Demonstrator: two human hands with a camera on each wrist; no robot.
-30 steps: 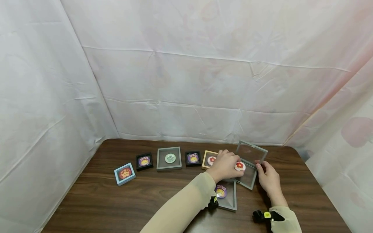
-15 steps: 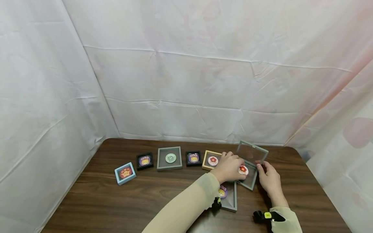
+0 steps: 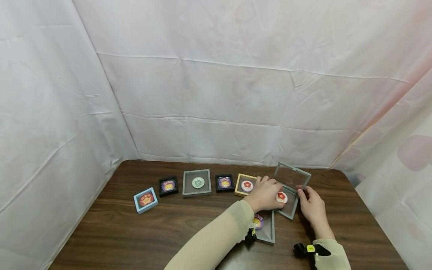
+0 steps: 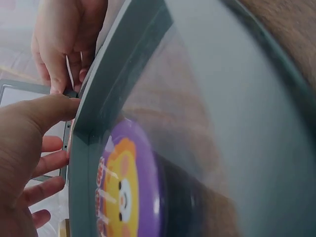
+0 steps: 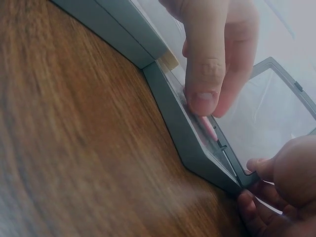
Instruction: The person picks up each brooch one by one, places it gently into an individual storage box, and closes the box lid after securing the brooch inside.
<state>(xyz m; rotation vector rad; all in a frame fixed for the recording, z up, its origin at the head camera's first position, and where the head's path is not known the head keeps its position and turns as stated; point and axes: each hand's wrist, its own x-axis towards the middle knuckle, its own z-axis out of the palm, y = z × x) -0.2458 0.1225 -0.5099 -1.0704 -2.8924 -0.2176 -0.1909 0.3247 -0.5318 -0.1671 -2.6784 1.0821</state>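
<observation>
A grey clear-film display frame (image 3: pixel 288 215) stands with its lid (image 3: pixel 293 169) tilted up at the back. My left hand (image 3: pixel 266 193) reaches into it and pinches a round white badge (image 3: pixel 281 197) with a red flower, low over the film of the base. In the right wrist view the left thumb (image 5: pixel 204 101) partly covers the badge's edge. My right hand (image 3: pixel 312 207) holds the frame's right side by the hinge corner, thumb and fingers around it. Right below lies another grey frame (image 3: pixel 269 238) with a purple badge (image 4: pixel 131 182), partly hidden by the left wrist.
Along the back stand a yellow frame (image 3: pixel 239 191) with a flower badge, a black frame (image 3: pixel 224 189), a grey frame (image 3: pixel 197 194) with a green badge and another black frame (image 3: pixel 168 193). A light-blue frame (image 3: pixel 147 210) lies at the left. A white curtain (image 3: pixel 202 93) hangs behind the table.
My left hand has shifted slightly right with the flower badge, further over the base of the raised-lid frame, and now stays there. The right hand keeps its hold in place.
</observation>
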